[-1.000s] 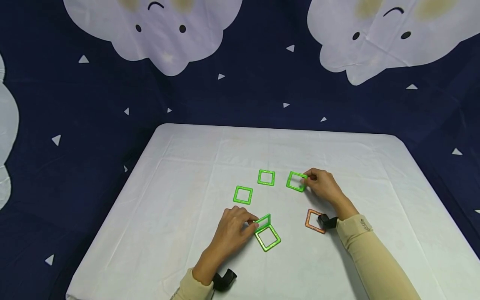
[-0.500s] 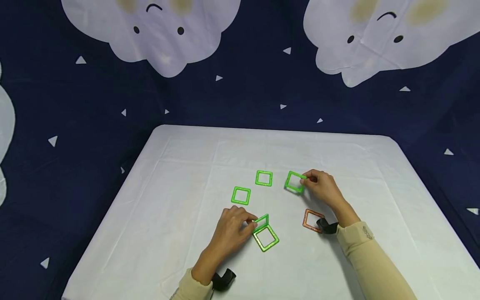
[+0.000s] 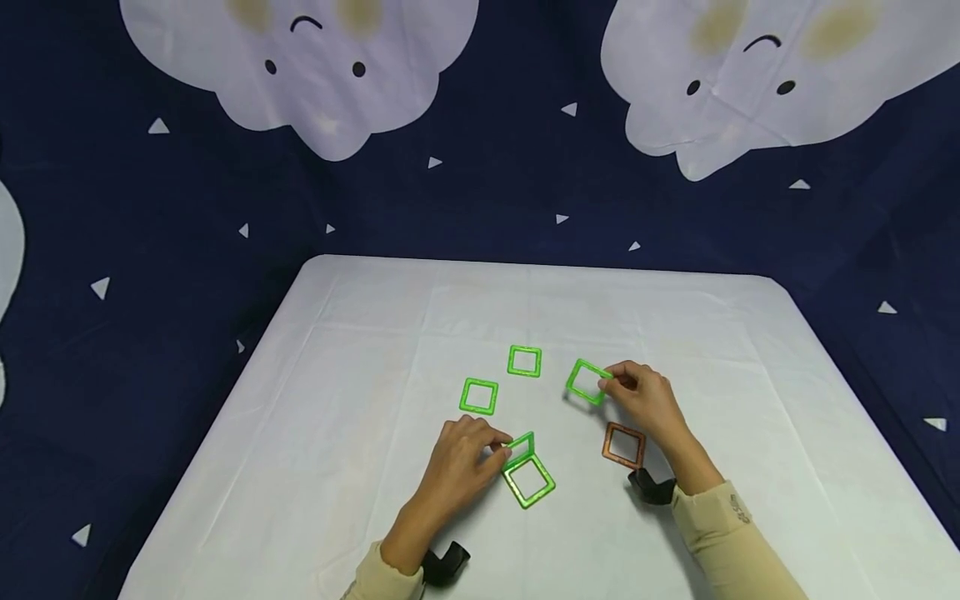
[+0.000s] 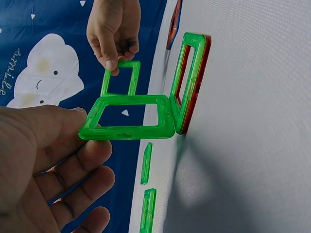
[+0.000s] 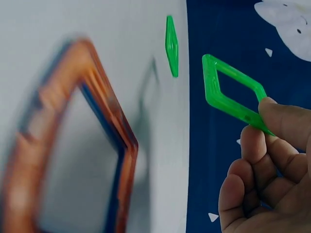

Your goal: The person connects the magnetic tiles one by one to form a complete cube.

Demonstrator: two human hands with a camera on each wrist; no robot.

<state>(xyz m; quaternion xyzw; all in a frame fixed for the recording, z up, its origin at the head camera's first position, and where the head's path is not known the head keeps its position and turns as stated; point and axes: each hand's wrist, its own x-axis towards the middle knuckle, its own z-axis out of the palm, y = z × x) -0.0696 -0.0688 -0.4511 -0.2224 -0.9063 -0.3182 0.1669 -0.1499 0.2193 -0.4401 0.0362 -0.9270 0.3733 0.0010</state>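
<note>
From here I see the left hand (image 3: 467, 458) pinching a raised green square (image 4: 131, 131) that meets the flat green square (image 3: 540, 496) just right of those fingers along one edge, so a slackened or twisted grip might fold or part the join. The right hand (image 3: 651, 400) pinches a lifted green square (image 5: 233, 111) by one side only, so it could swivel, and the black wrist camera (image 3: 651, 487) below might knock the neighbouring orange square (image 3: 621, 462) if swept low.
</note>
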